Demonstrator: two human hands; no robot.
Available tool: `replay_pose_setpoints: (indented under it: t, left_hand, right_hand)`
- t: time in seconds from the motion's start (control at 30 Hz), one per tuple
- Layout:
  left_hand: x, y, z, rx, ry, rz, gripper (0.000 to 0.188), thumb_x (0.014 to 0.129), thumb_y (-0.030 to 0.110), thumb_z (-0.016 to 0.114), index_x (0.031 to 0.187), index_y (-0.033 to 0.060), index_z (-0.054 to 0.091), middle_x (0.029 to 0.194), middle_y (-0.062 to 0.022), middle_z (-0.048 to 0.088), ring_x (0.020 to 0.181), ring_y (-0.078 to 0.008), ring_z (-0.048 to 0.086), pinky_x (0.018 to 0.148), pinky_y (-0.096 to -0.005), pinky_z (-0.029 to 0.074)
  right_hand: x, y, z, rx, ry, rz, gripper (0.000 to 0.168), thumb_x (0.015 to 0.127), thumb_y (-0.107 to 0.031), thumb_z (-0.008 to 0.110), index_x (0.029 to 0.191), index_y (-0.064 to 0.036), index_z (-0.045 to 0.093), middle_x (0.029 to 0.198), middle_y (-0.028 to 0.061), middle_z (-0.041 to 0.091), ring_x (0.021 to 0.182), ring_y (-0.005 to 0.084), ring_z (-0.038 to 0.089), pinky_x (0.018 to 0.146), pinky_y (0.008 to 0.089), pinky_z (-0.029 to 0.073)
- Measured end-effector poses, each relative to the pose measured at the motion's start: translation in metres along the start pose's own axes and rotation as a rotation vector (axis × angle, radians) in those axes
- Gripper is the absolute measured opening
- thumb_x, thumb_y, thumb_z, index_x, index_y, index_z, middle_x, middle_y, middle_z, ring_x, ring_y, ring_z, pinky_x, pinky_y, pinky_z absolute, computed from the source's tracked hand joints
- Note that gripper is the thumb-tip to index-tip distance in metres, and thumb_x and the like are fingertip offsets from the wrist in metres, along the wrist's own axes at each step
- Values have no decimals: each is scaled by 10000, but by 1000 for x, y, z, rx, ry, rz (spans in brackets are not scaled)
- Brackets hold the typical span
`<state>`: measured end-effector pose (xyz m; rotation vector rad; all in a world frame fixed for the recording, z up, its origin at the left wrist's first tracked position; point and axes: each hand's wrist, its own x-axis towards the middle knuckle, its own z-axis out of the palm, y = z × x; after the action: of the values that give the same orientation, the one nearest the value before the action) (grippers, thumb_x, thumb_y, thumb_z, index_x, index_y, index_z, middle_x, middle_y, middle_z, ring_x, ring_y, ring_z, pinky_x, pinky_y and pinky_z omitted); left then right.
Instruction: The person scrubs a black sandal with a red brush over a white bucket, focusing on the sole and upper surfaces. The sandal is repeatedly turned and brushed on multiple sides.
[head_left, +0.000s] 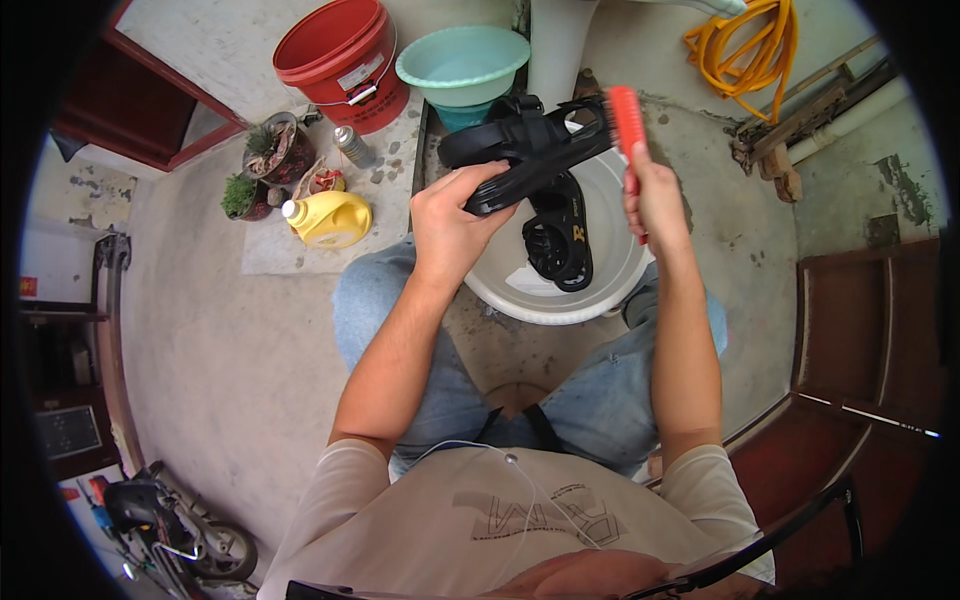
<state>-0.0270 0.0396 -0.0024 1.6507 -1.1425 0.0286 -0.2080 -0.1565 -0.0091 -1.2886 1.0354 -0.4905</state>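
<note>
My left hand (459, 217) grips a black strapped sandal (529, 154) by its heel end, holding it tilted over a white basin (525, 307). In my right hand (658, 199) is the handle of a red scrub brush (624, 116). Its bristles face the toe end of the held sandal; whether they touch it I cannot tell. A second black sandal (574, 240) with gold lettering rests in the basin, partly hidden by the first.
Beyond the basin stand a red bucket (341, 67) and a pale green basin (463, 64). To the left are a yellow jug (330, 219), a spray can (352, 146) and potted plants (274, 150). A coiled orange hose (742, 52) hangs at the far right.
</note>
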Motion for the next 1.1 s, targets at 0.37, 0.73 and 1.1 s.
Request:
replay_pose_setpoints:
  t: [0.37,0.73,1.1]
  left_hand:
    - [2,-5,1,6,23,91,401,669,-20,861,1053,51,770,1036,-118,780,938,-284,761,831,-350,599]
    - [1,1,3,-4,11,74,409,664,-19,875,1053,43,766,1050,-124,779,962,-299,756,854,-363,593]
    - [2,11,7,-1,72,318,439,596,-8,854,1022,36,758,1046,-125,769,974,-311,743,851,-369,577]
  right_hand:
    - [-21,13,23,-64,-173,16,615,1072,-635,442,704,-143,441,515,-42,373,358,79,281,338,268,215]
    - [-38,11,39,345,-510,-11,593,1096,-588,420,743,-113,455,538,-35,357,384,72,280,352,259,232]
    - [-37,14,38,376,-69,-248,416,1043,-360,674,783,-84,504,561,-45,375,441,74,338,430,263,336]
